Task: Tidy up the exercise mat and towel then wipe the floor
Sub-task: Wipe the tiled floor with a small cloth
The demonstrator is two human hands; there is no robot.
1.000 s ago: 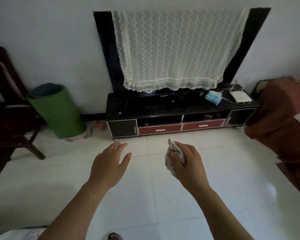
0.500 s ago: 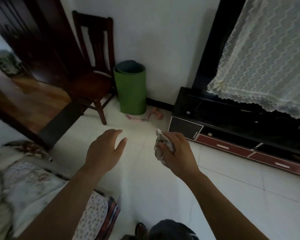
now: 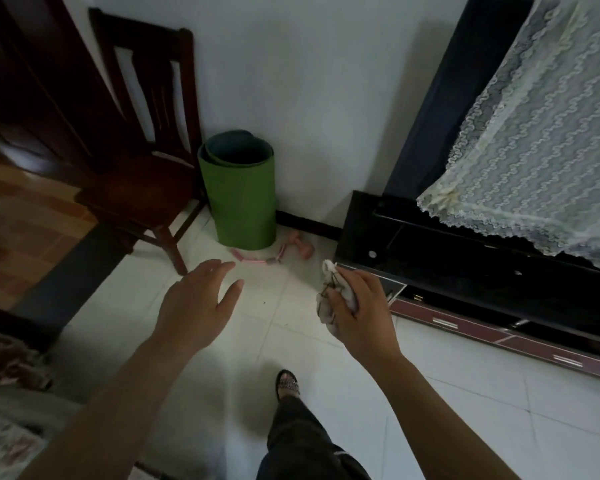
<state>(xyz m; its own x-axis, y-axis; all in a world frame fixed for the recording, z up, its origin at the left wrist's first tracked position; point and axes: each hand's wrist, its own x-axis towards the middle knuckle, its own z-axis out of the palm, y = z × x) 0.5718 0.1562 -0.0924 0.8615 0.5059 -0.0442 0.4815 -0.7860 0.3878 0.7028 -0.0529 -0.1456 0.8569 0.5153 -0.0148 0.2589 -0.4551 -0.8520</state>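
Observation:
A rolled green exercise mat (image 3: pixel 241 199) stands upright against the white wall, beside the chair. My right hand (image 3: pixel 359 308) grips a crumpled pale cloth (image 3: pixel 329 289) above the white tiled floor (image 3: pixel 291 341), close to the TV stand's left corner. My left hand (image 3: pixel 196 303) hovers over the tiles with fingers spread and holds nothing. Both hands are in front of the mat, well short of it.
A dark wooden chair (image 3: pixel 142 161) stands left of the mat. Pink dumbbells and a jump rope (image 3: pixel 278 254) lie at the mat's foot. A black TV stand (image 3: pixel 465 271) with a lace cover fills the right. My sandalled foot (image 3: pixel 286 382) is below. Patterned bedding (image 3: pixel 11 365) lies lower left.
My view has swung left from the TV stand toward the chair and mat and come closer. Both hands keep their pose, the right still holding the cloth.

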